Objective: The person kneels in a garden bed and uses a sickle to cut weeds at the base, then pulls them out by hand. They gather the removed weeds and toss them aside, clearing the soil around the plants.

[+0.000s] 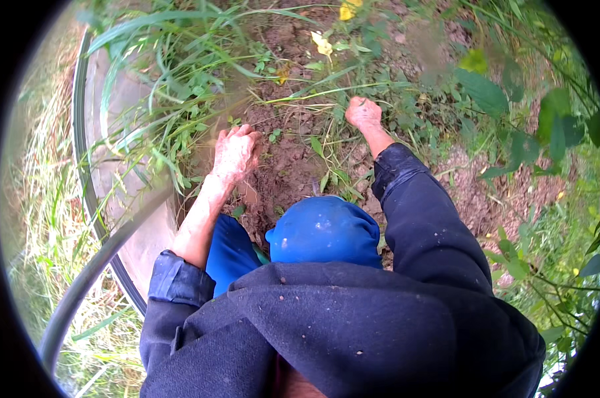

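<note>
My left hand (237, 151) is low over the brown soil (292, 164), its fingers curled down beside green weeds (195, 89) at the left; whether it grips anything is hidden. Farther off and to the right, my right hand (363, 112) is closed in a fist on grass stems (337, 104) among low weeds. Between the two hands lie bare clods, a few small seedlings and an uprooted-looking tuft of grass (335, 171). My blue-clad knee (324, 231) is bent just below them.
A curved grey pole (96, 271) crosses the lower left, near a dark-edged pale strip (150, 239). Tall grass leans in from the upper left. Leafy branches (523, 144) hang at the right. Yellow flowers (348, 10) stand at the top.
</note>
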Available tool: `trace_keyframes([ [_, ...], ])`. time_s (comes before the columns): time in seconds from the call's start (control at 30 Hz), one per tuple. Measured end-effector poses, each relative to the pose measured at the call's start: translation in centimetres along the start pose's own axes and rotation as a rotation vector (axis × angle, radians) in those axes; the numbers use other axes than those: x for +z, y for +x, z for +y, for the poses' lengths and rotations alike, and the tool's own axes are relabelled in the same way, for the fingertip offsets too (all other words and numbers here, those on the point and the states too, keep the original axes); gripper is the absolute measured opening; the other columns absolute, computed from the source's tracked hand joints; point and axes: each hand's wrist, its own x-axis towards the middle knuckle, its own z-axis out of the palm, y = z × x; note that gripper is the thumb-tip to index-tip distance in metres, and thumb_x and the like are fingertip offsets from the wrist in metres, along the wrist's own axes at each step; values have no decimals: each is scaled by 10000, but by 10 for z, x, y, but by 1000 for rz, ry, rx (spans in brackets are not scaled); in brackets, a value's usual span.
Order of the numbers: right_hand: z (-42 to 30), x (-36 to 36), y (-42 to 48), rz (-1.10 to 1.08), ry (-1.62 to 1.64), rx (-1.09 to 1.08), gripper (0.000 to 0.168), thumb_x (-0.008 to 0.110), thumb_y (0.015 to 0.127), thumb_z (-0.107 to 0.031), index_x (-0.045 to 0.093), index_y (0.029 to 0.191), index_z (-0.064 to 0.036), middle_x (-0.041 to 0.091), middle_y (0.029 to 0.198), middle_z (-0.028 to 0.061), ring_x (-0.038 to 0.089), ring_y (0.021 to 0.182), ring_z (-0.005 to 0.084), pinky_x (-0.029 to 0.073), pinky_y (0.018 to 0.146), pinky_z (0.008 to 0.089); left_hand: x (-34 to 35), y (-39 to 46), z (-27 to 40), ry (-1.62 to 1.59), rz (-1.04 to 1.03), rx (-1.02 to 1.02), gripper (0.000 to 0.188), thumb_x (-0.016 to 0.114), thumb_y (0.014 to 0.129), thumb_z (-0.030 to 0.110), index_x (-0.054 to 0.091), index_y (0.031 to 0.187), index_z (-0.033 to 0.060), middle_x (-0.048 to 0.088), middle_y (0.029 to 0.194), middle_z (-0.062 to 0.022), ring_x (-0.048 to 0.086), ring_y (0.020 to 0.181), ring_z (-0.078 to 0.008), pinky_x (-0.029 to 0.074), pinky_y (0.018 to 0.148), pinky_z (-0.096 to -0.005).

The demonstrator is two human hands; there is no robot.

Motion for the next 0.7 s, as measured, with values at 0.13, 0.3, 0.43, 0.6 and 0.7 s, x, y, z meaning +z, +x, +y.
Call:
trace_keyframes([
  [0.13, 27, -18, -28, 92, 58, -153, 225, 481, 793, -191, 648, 860, -56, 674, 907, 145, 668, 803, 296, 528, 748, 397, 5, 23, 25, -13, -11, 76, 205, 603, 768, 173, 645, 957, 103, 596, 944, -67, 570, 980, -259, 402, 854, -448],
  [0.3, -16, -53, -90, -191, -49, -711, 314, 563, 666, -100, 586, 977, -134, 555, 617, 41, 584, 584, 243, 498, 493, 380, 22, 40, 43, 25, -38, 110, 164, 605, 749, 163, 645, 879, 72, 600, 914, -108, 591, 931, -296, 414, 829, -456],
  [0.43, 59, -36, -9, 246, -343, -569, 402, 510, 800, -127, 557, 1197, -169, 446, 1360, 131, 514, 1145, 343, 551, 737, 402, 5, 50, 72, -46, -68, 145, 213, 582, 804, 170, 650, 986, 82, 610, 983, -93, 582, 960, -294, 401, 865, -464],
  [0.6, 116, -19, 10, -186, -231, 29, 525, 361, 867, -98, 313, 1377, 16, 609, 1131, 227, 584, 1093, 318, 489, 895, 362, 7, 42, 56, -27, -70, 79, 209, 578, 827, 189, 652, 995, 88, 614, 952, -86, 589, 938, -279, 411, 850, -457],
  [0.7, 116, 6, -12, 76, 64, 140, 311, 464, 802, -169, 625, 1012, -5, 674, 910, 195, 650, 919, 347, 526, 786, 443, 11, 46, 71, -59, -120, 74, 197, 575, 824, 189, 657, 975, 91, 621, 904, -98, 598, 902, -287, 419, 819, -449],
])
